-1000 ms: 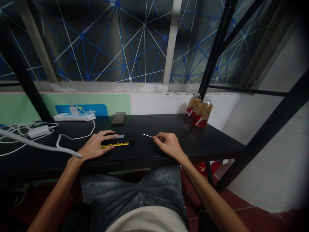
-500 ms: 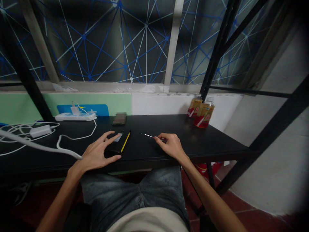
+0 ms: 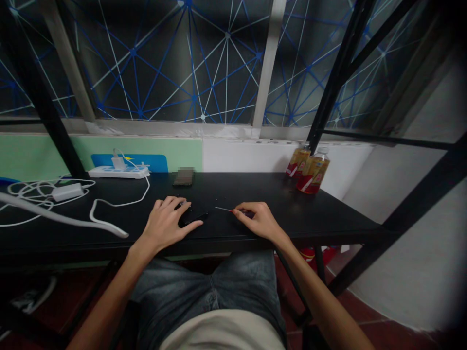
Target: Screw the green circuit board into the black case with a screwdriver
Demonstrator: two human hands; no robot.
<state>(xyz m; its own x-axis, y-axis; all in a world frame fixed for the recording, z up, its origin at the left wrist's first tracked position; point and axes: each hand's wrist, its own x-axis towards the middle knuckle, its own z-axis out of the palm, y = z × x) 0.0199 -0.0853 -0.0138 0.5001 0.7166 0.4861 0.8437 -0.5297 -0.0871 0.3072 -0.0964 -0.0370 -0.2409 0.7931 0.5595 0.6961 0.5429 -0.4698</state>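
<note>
My left hand (image 3: pixel 166 224) lies palm down over a black flat device (image 3: pixel 195 217), its fingers spread and thumb apart. Much of the device is hidden under the fingers; its right part shows between thumb and forefinger. My right hand (image 3: pixel 258 218) rests on the black table, closed around the handle of a small screwdriver (image 3: pixel 223 209). Its thin metal shaft points left toward the device, with a bit of red by my fingertips. Tiny dark specks (image 3: pixel 221 199), too small to name, lie just beyond the tip.
A dark flat object (image 3: pixel 184 176), partly blurred out, lies at the table's back. Two drink bottles (image 3: pixel 313 171) stand at the back right. On the left are a white power strip (image 3: pixel 120 171), a white adapter (image 3: pixel 67 192) and loose white cables (image 3: pixel 122 204). Black frame posts rise at both sides.
My left hand has shifted right and closer over the device, whose yellow edge strip no longer shows. My right hand keeps the screwdriver in nearly the same place. The view has shifted slightly.
</note>
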